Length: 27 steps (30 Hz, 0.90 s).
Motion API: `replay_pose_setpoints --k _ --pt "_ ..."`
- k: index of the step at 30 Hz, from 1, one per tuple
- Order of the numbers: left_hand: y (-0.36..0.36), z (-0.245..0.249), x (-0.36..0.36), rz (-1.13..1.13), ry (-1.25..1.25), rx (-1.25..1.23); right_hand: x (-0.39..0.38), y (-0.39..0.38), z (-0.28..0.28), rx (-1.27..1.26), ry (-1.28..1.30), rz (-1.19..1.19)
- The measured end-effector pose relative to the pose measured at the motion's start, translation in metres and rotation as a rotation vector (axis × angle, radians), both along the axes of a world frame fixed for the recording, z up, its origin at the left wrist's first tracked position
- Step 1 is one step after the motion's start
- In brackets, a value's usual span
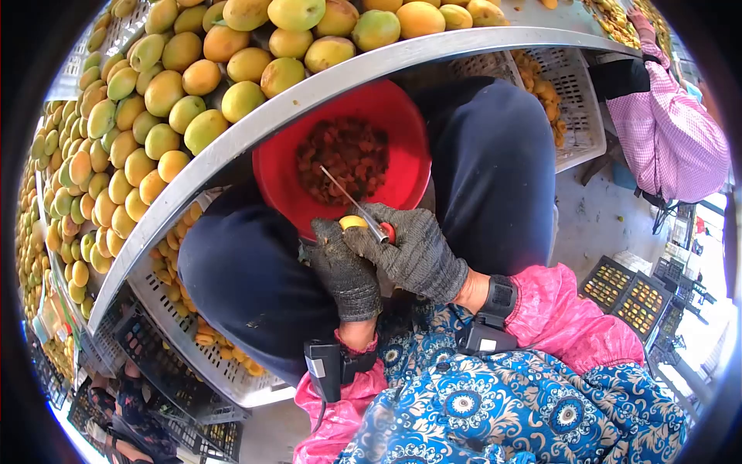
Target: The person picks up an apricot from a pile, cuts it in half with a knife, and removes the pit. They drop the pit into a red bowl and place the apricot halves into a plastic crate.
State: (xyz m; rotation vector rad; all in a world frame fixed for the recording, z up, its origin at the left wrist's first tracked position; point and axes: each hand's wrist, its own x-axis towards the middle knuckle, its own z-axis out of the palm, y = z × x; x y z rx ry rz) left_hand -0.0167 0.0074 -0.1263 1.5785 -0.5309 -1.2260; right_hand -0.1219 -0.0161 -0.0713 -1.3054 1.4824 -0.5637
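Observation:
My gloved left hand point(340, 271) is closed around a yellow-orange apricot point(353, 222), mostly hidden by the fingers. Against it, my gloved right hand point(417, 255) grips a small knife point(344, 191). Its thin blade points up and left over the bowl, and a bit of red shows by the fingers, perhaps the handle. Both hands meet just above the near rim of a red bowl point(406, 127) between my knees. Inside the bowl lies a heap of reddish-brown pits point(344, 158).
A metal-edged table point(309, 91) heaped with whole apricots point(205, 131) curves ahead and left. White crates point(583, 100) of orange fruit pieces stand beside both legs. At right sits a person in a pink checked top point(665, 131); black trays point(622, 298) lie behind. Another person point(127, 417) is lower left.

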Motion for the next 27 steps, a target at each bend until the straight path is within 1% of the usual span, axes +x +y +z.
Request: replay_pose_setpoints --k 4,6,7,9,10,12,13,15,16,18,19,21,22,23,25,26,27 --pt "0.000 -0.014 0.000 0.020 0.012 0.043 0.005 -0.004 -0.003 0.014 0.028 -0.018" --pt "-0.004 -0.015 -0.002 -0.054 -0.332 -0.066 0.007 -0.005 -0.005 0.015 0.009 -0.057" --pt "-0.005 -0.018 -0.004 -0.056 -0.330 -0.066 0.007 -0.006 -0.007 0.015 0.011 -0.059" --pt "-0.004 -0.022 -0.007 0.114 -0.064 -0.038 0.008 -0.005 -0.011 0.007 0.026 -0.066" --pt "-0.003 -0.020 -0.005 0.113 -0.064 -0.039 0.008 -0.005 -0.014 0.006 0.026 -0.067" --pt "-0.002 -0.012 -0.001 -0.172 -0.453 -0.103 0.007 -0.006 -0.021 0.084 0.076 -0.045" --pt "-0.001 -0.011 -0.002 -0.174 -0.451 -0.109 0.003 -0.003 -0.028 0.079 0.078 -0.048" --pt "0.000 -0.010 -0.005 -0.172 -0.396 -0.044 -0.004 0.002 -0.038 -0.124 0.084 0.030" --pt "0.000 -0.006 -0.005 -0.172 -0.395 -0.055 -0.004 -0.002 -0.030 -0.135 0.086 0.028" --pt "-0.001 0.001 -0.006 -0.111 -0.307 -0.017 -0.005 -0.011 -0.009 0.343 -0.347 -0.334" --pt "-0.002 -0.001 -0.008 -0.108 -0.304 -0.035 -0.009 -0.011 -0.013 0.325 -0.346 -0.331" --pt "0.001 -0.009 -0.009 0.207 0.094 -0.017 -0.016 -0.003 -0.040 -0.843 0.346 -0.044" --pt "-0.008 0.021 -0.012 0.139 0.390 -0.068 -0.013 -0.003 -0.041 -0.607 0.012 -0.134" --pt "-0.010 0.032 -0.012 0.139 0.391 -0.084 -0.018 -0.001 -0.037 -0.622 0.009 -0.131" --pt "-0.008 0.045 -0.007 0.103 0.577 -0.078 -0.023 -0.007 0.003 0.487 -0.918 -0.495" --pt "-0.002 0.036 0.000 0.019 0.668 -0.090 -0.019 -0.005 0.002 0.236 -0.717 -0.471" --pt "0.000 0.037 0.004 0.021 0.669 -0.107 -0.027 -0.007 0.015 0.477 -0.897 -0.541"
